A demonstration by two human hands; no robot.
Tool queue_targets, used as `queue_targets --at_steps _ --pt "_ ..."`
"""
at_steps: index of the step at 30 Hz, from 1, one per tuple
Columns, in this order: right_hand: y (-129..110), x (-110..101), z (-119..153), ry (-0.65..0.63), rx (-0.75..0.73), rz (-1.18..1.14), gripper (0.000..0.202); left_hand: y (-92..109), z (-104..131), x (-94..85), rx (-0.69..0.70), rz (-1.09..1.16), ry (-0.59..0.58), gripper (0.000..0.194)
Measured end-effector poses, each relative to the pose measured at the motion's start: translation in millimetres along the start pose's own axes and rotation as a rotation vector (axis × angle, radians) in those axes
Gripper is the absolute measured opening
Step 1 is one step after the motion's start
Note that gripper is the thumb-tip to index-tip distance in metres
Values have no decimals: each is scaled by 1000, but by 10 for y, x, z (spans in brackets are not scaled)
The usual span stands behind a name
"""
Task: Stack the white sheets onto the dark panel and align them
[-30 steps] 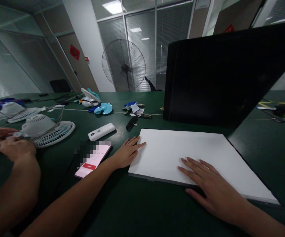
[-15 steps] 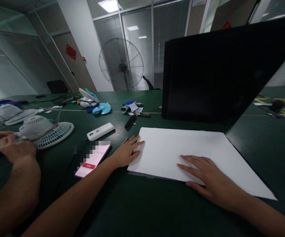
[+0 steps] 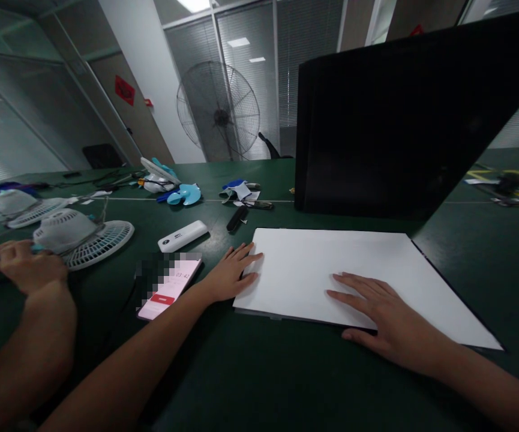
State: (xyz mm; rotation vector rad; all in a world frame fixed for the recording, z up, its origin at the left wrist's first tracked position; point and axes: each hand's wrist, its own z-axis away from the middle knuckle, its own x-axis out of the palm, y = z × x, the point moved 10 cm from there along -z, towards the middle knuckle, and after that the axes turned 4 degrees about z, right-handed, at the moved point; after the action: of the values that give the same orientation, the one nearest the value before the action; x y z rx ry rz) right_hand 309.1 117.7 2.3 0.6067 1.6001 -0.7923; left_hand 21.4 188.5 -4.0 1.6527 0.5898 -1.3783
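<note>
A large white sheet of paper (image 3: 304, 258) lies flat on a dark-edged board or pad on the green table (image 3: 241, 372). My left hand (image 3: 230, 273) rests at its left edge, fingers spread, the fingertips on the paper. Over the near side of the sheet lies my right hand (image 3: 380, 312), its fingers apart and its thumb hanging past the front edge. Neither hand grips anything. Beside my left forearm is a phone (image 3: 171, 288) with a lit pink screen, partly blurred out. A white power bank (image 3: 182, 236) sits just beyond the phone.
Behind the paper stands a big black screen (image 3: 376, 132). At the left, a co-worker's hands (image 3: 29, 264) are at a white fan part (image 3: 101, 243). Farther back are a blue fan blade (image 3: 185, 194), a small black object (image 3: 237, 219) and some scraps (image 3: 241, 192).
My right hand has shifted slightly up and to the right on the paper. My left hand stays at the left edge. The whole view has tipped slightly.
</note>
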Motion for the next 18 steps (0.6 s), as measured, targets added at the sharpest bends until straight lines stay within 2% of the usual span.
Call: queue_targets --at_steps 5,9,15,18 --pt "-4 2 5 6 -15 21 64 17 1 -10 -7 -2 -4 58" --pt "-31 -86 27 117 -72 81 62 15 2 -3 -5 5 -13 58" --pt "-380 -282 226 385 -367 240 32 17 8 -20 -8 31 -31 59" --pt "-601 -276 374 435 -531 340 36 -2 12 -37 -15 61 -40 53"
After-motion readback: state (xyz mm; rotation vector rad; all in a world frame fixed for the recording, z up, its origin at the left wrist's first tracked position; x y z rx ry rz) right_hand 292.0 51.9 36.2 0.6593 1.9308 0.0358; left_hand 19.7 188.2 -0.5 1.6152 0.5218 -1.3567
